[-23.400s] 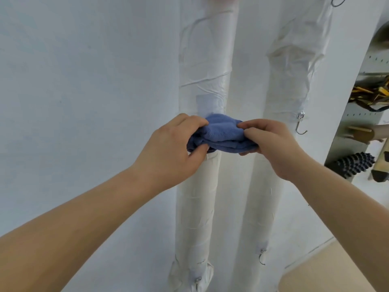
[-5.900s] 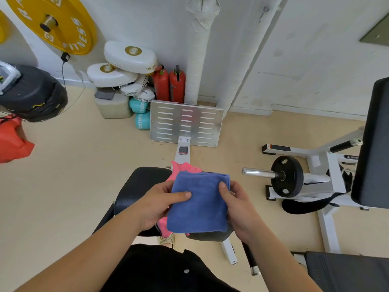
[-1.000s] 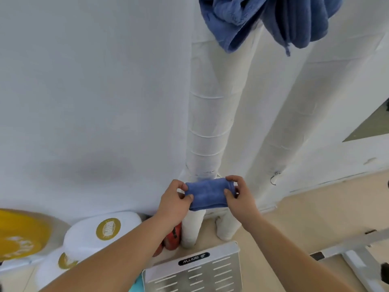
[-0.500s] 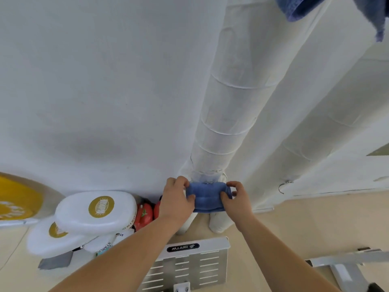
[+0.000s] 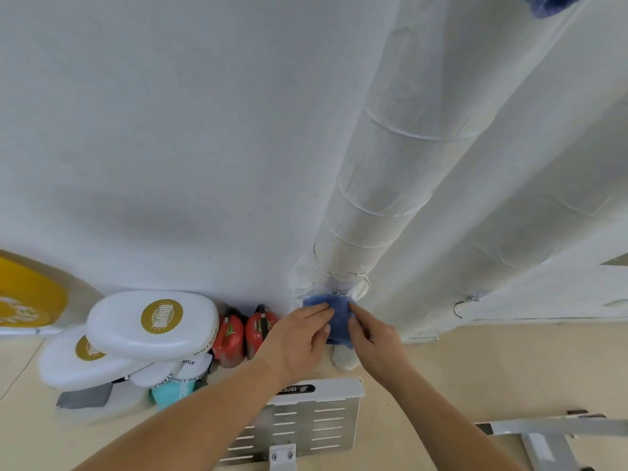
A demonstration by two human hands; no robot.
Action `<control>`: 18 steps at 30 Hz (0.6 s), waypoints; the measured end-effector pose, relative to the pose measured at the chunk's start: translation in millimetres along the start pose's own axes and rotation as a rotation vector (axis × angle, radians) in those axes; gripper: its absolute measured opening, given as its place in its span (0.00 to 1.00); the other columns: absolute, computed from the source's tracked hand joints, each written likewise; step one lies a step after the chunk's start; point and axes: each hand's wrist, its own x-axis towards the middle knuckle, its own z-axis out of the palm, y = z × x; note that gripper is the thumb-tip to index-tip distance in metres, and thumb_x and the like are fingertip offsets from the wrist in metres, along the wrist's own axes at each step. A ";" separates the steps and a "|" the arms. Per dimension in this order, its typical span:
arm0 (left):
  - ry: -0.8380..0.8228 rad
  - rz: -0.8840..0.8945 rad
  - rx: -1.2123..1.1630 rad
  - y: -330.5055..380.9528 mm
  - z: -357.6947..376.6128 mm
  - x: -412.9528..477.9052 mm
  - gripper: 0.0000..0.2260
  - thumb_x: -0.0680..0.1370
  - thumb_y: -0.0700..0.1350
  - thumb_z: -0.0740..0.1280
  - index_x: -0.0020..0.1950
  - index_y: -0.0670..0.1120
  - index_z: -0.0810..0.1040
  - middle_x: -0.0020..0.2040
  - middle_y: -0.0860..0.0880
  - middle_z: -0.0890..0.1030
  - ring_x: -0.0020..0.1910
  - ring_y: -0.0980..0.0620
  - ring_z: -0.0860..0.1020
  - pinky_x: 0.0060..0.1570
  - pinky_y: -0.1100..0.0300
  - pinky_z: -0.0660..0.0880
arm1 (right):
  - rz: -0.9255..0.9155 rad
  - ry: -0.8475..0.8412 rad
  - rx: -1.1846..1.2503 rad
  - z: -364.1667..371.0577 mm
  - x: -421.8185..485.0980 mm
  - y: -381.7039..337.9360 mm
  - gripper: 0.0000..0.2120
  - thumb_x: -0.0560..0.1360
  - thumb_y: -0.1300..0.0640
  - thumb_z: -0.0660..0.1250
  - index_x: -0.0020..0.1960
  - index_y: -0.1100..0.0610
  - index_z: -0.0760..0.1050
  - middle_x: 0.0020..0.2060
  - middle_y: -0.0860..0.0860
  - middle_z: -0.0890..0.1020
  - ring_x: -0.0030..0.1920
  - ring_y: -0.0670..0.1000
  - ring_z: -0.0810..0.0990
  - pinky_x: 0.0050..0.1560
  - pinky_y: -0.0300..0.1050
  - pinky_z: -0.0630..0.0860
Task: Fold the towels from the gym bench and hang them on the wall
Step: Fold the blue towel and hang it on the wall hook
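Folded blue towel (image 5: pixel 334 312) sat low against the left wrapped pipe (image 5: pixel 373 198), just under a small hook (image 5: pixel 339 293) — left hand (image 5: pixel 295 338) and right hand (image 5: pixel 372 338) both pinched it. Looked soft, light, floppy — best gripped at the top fold.

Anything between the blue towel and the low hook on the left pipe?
Nothing visible. The blue towel sits right against the hook on the wrapped pipe; left hand and right hand pinch it from either side, just below the hook. Whether it's hooked yet, can't tell.
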 end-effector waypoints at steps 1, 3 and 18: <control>-0.035 -0.059 -0.050 0.9 -0.7 -1.4 0.18 0.84 0.46 0.60 0.72 0.46 0.77 0.71 0.50 0.78 0.70 0.53 0.76 0.72 0.68 0.63 | 0.049 -0.057 0.062 1.5 -1.8 -2.8 0.21 0.85 0.54 0.60 0.78 0.47 0.70 0.55 0.54 0.85 0.52 0.52 0.82 0.55 0.44 0.77; -0.069 -0.110 -0.130 -0.8 0.6 -4.5 0.19 0.85 0.45 0.61 0.76 0.48 0.73 0.75 0.52 0.73 0.74 0.55 0.71 0.75 0.65 0.62 | 0.096 -0.108 0.158 4.6 -2.1 -4.6 0.22 0.86 0.56 0.59 0.79 0.47 0.68 0.59 0.53 0.82 0.57 0.50 0.79 0.59 0.43 0.74; -0.179 -0.245 -0.142 6.6 2.2 -6.2 0.11 0.86 0.44 0.61 0.64 0.46 0.80 0.46 0.59 0.83 0.43 0.65 0.79 0.44 0.74 0.72 | 0.131 -0.134 0.060 3.8 5.1 -13.4 0.20 0.86 0.47 0.56 0.77 0.44 0.69 0.67 0.49 0.80 0.65 0.52 0.78 0.69 0.50 0.73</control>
